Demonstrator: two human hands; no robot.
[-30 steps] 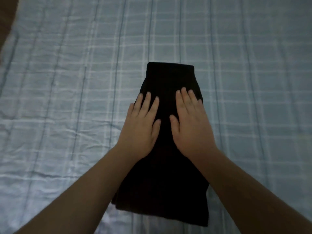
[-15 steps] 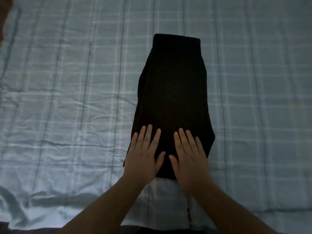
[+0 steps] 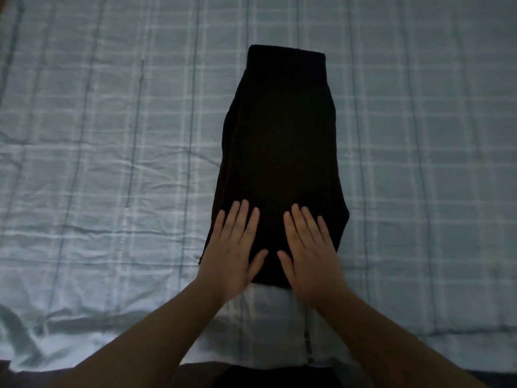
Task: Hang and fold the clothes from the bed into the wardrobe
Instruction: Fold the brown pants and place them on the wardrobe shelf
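A black garment [image 3: 282, 141], folded into a long narrow strip, lies flat on the bed [image 3: 112, 163] and runs away from me. My left hand [image 3: 233, 250] rests palm down on its near left corner, fingers spread. My right hand [image 3: 309, 250] lies flat beside it on the near right corner. Neither hand grips the cloth. The garment's near edge shows between my two wrists.
A light blue checked sheet covers the bed, creased on the left. The bed's near edge [image 3: 84, 368] runs along the bottom of the view, with dark floor and something dark [image 3: 274, 378] below it.
Both hands have slid from the garment's middle back to its near end, and since half a second ago they have spread slightly apart. The view has tilted, so the garment's far end now shows.
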